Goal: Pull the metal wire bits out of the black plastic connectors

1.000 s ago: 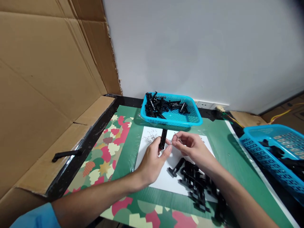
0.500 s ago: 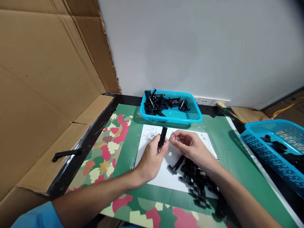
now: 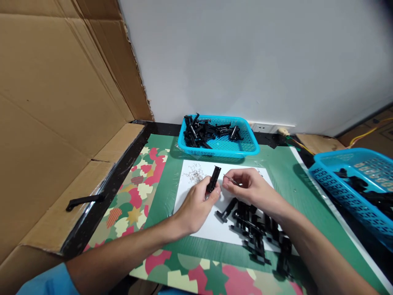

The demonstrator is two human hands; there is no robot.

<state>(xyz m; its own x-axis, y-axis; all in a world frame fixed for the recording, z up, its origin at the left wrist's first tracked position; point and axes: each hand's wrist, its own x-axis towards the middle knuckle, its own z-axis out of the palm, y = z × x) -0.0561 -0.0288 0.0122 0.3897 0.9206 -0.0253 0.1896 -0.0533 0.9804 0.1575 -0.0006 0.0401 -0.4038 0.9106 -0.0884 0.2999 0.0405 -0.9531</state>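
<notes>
Between the thumb and fingers of my left hand (image 3: 196, 205) a long black plastic part (image 3: 214, 179) stands tilted, its top leaning right. My right hand (image 3: 250, 188) is just to the right of it, pinching a thin metal tool (image 3: 232, 180) that looks like tweezers. The tool's tip points toward the black part, with a small gap between them. Beneath both hands lies a white sheet (image 3: 187, 221). A scatter of small thin wire pieces (image 3: 195, 174) rests on it, beyond my left hand. Below my right hand lies a pile of black plastic parts (image 3: 253, 227).
A blue basket (image 3: 217, 154) of black parts stands by the wall. Another blue basket (image 3: 340, 190) with black parts is at the right. Cardboard (image 3: 46, 102) rises on the left, with one black piece (image 3: 84, 200) near its base. A power strip (image 3: 267, 128) lies behind.
The black part in my left hand has tilted further to the right. My right hand's tool has turned flatter. The view has shifted slightly.
</notes>
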